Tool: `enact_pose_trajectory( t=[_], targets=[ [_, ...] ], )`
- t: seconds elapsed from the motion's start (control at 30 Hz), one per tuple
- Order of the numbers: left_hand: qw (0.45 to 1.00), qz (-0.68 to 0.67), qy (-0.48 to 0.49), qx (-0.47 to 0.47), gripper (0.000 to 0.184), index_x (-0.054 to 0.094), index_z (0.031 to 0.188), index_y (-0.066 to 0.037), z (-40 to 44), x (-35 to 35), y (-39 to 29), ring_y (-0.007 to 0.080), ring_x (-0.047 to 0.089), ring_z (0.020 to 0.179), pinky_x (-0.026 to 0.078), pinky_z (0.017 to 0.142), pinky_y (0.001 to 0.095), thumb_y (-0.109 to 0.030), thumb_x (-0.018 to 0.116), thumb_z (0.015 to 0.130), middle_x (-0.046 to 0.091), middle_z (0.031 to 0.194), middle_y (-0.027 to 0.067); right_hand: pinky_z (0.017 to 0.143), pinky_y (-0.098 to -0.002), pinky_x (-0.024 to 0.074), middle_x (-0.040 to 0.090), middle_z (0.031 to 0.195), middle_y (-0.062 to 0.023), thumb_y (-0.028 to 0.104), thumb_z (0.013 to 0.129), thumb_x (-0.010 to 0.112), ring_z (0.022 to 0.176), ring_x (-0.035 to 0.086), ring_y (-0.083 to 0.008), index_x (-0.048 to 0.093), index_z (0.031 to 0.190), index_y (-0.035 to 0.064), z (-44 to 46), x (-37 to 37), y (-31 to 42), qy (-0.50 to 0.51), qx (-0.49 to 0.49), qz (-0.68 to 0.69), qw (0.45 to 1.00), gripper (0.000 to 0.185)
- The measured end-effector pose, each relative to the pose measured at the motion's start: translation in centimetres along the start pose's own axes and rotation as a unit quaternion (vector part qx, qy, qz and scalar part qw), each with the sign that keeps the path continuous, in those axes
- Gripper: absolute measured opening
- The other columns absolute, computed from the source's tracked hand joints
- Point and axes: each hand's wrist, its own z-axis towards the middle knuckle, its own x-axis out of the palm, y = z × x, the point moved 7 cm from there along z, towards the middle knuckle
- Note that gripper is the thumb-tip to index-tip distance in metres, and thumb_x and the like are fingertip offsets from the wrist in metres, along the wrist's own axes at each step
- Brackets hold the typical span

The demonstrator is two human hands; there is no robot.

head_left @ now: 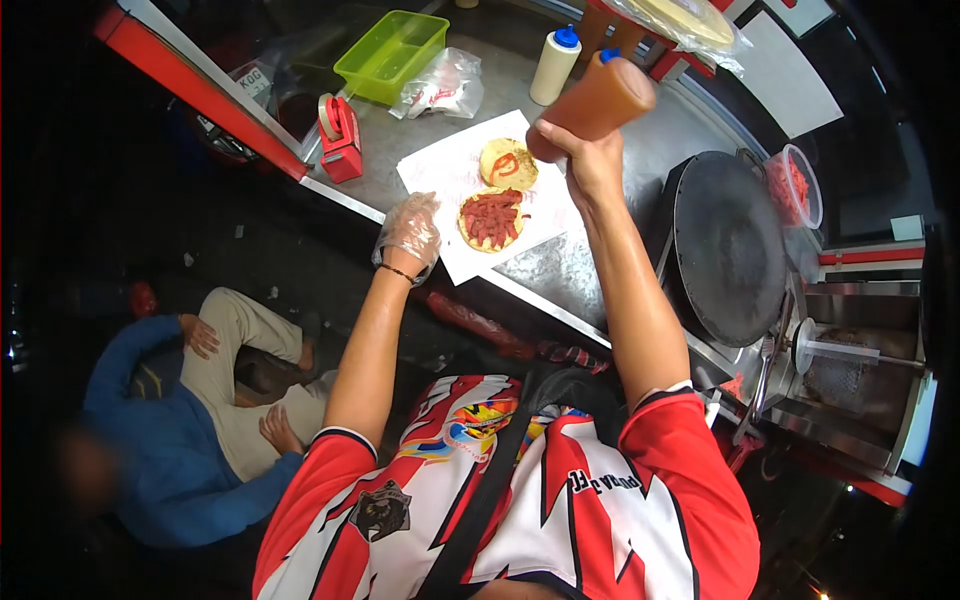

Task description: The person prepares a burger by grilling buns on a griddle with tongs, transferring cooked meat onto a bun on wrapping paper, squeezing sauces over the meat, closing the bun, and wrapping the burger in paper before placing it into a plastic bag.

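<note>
My right hand (590,165) is wrapped around a squeeze bottle of orange-red sauce (605,100), tipped with its base up and its nozzle end low beside the bun. The top bun half (508,163) carries a curl of red sauce on its cut face. Just below it, the other bun half (491,220) is covered with strips of reddish-brown meat. Both halves lie on white wrapping paper (460,165). In a clear plastic glove, my left hand (410,228) rests at the paper's left edge; its fingers are too obscured to read.
A white bottle with a blue cap (556,66), a green basket (392,58), a plastic bag (440,85) and a red tape dispenser (340,140) stand on the metal counter. A round black griddle (728,250) and a tub of pink shreds (793,188) are at right. A person (200,420) sits at lower left.
</note>
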Motion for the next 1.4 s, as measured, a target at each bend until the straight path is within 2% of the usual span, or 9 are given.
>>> enact_pose_trajectory(
  t=[0.67, 0.77, 0.9, 0.97, 1.07, 1.17, 1.2, 1.3, 1.4],
  targets=[
    [0.997, -0.047, -0.064, 0.009, 0.033, 0.074, 0.104, -0.005, 0.4, -0.6, 0.1, 0.0329, 0.065, 0.112, 0.048, 0.105, 0.0414, 0.002, 0.059, 0.076, 0.071, 0.117, 0.0142, 0.085, -0.0349, 0.0542, 0.07, 0.099, -0.0083, -0.002, 0.071, 0.084, 0.092, 0.067, -0.0184, 0.067, 0.105, -0.0009, -4.7, 1.5, 5.1, 0.078, 0.039, -0.066, 0.994, 0.038],
    [0.997, -0.04, -0.061, 0.003, 0.031, 0.075, 0.103, -0.004, 0.2, -0.7, 0.3, 0.0315, 0.064, 0.114, 0.047, 0.105, 0.0407, -0.003, 0.06, 0.076, 0.071, 0.118, 0.0136, 0.087, -0.0342, 0.054, 0.066, 0.108, -0.0111, 0.002, 0.07, 0.086, 0.095, 0.067, -0.0211, 0.048, 0.127, -0.0004, -1.9, 1.0, 8.0, 0.121, -0.004, -0.068, 0.99, 0.069],
    [0.994, -0.068, -0.089, 0.017, 0.029, 0.075, 0.101, -0.002, 0.3, -0.8, 0.6, 0.0322, 0.064, 0.112, 0.049, 0.102, 0.0417, -0.004, 0.06, 0.076, 0.071, 0.114, 0.0146, 0.088, -0.0362, 0.0539, 0.062, 0.112, -0.0191, 0.019, 0.075, 0.085, 0.099, 0.066, -0.0262, 0.029, 0.139, 0.0007, -1.3, -5.3, -2.5, -0.065, 0.096, 0.01, 0.993, 0.087],
    [0.995, -0.058, -0.064, 0.045, 0.028, 0.074, 0.099, -0.002, 0.6, -0.7, 0.4, 0.0339, 0.065, 0.107, 0.052, 0.096, 0.0426, 0.0, 0.06, 0.075, 0.071, 0.111, 0.0171, 0.086, -0.0367, 0.0539, 0.061, 0.113, -0.0191, 0.024, 0.077, 0.082, 0.098, 0.066, -0.0245, 0.033, 0.138, -0.0001, -2.7, -7.3, -8.0, -0.113, 0.188, 0.009, 0.976, 0.082],
    [0.996, -0.08, -0.047, 0.002, 0.026, 0.074, 0.097, -0.002, 1.0, -0.8, 0.9, 0.0336, 0.065, 0.107, 0.052, 0.096, 0.0418, 0.0, 0.062, 0.075, 0.071, 0.111, 0.0172, 0.085, -0.0363, 0.0532, 0.061, 0.114, -0.0194, 0.023, 0.078, 0.08, 0.099, 0.065, -0.0241, 0.036, 0.139, -0.0009, -0.8, -9.8, -8.2, -0.144, 0.104, -0.14, 0.974, 0.079],
    [0.984, -0.174, -0.037, -0.022, 0.025, 0.073, 0.098, -0.002, 1.4, -1.0, 1.2, 0.0333, 0.065, 0.105, 0.052, 0.096, 0.0411, -0.001, 0.063, 0.075, 0.071, 0.11, 0.017, 0.085, -0.0369, 0.0523, 0.062, 0.116, -0.0196, 0.025, 0.077, 0.08, 0.101, 0.064, -0.0244, 0.038, 0.139, -0.003, 1.2, -11.4, -11.3, -0.151, 0.238, -0.051, 0.958, 0.08],
    [0.965, -0.254, -0.019, -0.062, 0.025, 0.073, 0.099, -0.002, 1.5, -0.5, 1.6, 0.0332, 0.065, 0.105, 0.052, 0.096, 0.0409, -0.002, 0.064, 0.075, 0.07, 0.11, 0.017, 0.095, -0.0386, 0.0496, 0.06, 0.122, -0.024, 0.027, 0.079, 0.08, 0.111, 0.062, -0.0318, 0.035, 0.143, -0.0063, 1.3, -12.3, -10.2, -0.222, 0.169, -0.157, 0.947, 0.085],
    [0.996, -0.083, -0.008, 0.015, 0.029, 0.072, 0.104, -0.001, 1.1, -1.0, 1.0, 0.0336, 0.065, 0.104, 0.051, 0.097, 0.0404, -0.004, 0.066, 0.076, 0.069, 0.112, 0.0173, 0.107, -0.0417, 0.0423, 0.054, 0.132, -0.0284, 0.027, 0.08, 0.08, 0.124, 0.055, -0.0382, 0.031, 0.147, -0.0077, 1.7, -12.0, -8.0, -0.313, -0.009, -0.42, 0.852, 0.09],
    [0.996, -0.089, 0.006, 0.015, 0.033, 0.072, 0.106, 0.0, 1.1, 0.0, 1.5, 0.0338, 0.062, 0.111, 0.047, 0.102, 0.0408, -0.008, 0.07, 0.074, 0.069, 0.117, 0.0167, 0.114, -0.043, 0.0356, 0.045, 0.143, -0.0293, 0.014, 0.074, 0.084, 0.134, 0.047, -0.0411, 0.026, 0.15, -0.0066, 4.7, -9.4, -9.3, -0.267, -0.11, -0.335, 0.897, 0.098]
  ],
)
